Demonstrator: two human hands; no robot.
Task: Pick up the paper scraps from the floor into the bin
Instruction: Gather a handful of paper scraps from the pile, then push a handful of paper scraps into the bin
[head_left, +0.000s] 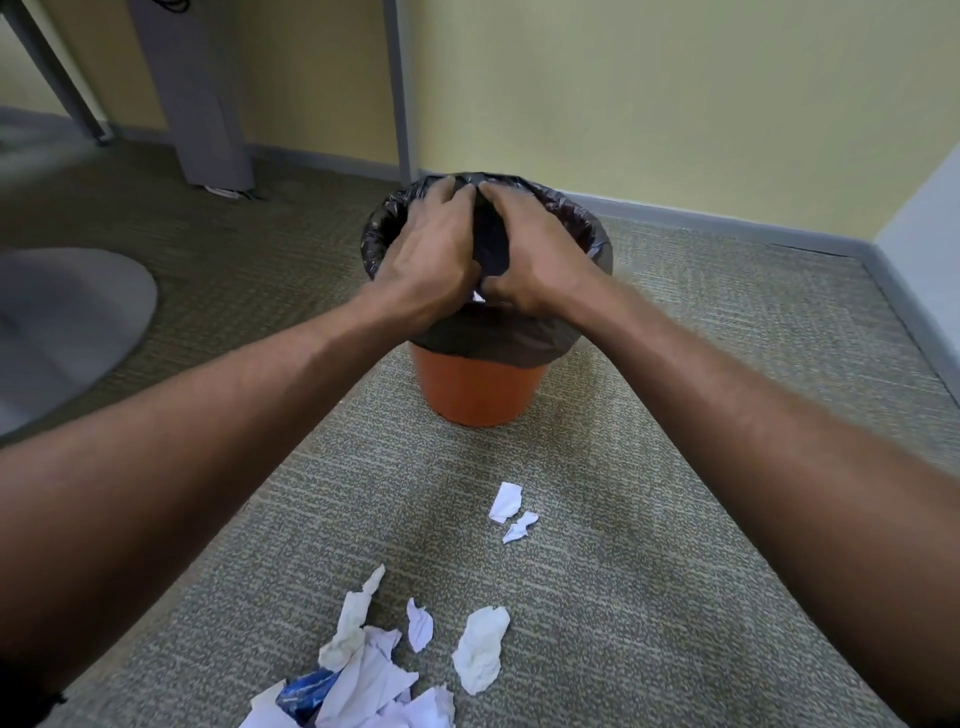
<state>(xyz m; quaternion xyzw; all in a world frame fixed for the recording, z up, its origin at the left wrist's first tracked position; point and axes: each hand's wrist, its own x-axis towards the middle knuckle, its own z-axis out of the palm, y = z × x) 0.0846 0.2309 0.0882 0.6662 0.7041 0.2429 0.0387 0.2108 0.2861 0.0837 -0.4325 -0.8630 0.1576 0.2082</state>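
Hovering cupped together over bin (480, 384) mouth: left hand (423, 254) and right hand (535, 260), pinching a white sliver between them. Lying on floor (675, 467) toward the body, behind both hands: paper scraps (374, 670), roughly midway.

My left hand (423, 249) and right hand (535, 260) cover the mouth of the bin (480, 384), so its inside stays hidden under my fingers; only a white sliver (478, 297) shows between my thumbs, too small to tell how much paper I hold; the heap of scraps (358, 686), well behind my fingers, is cut by the bottom edge; the grey base (67, 322) left of my fingers is blurred and cut off.
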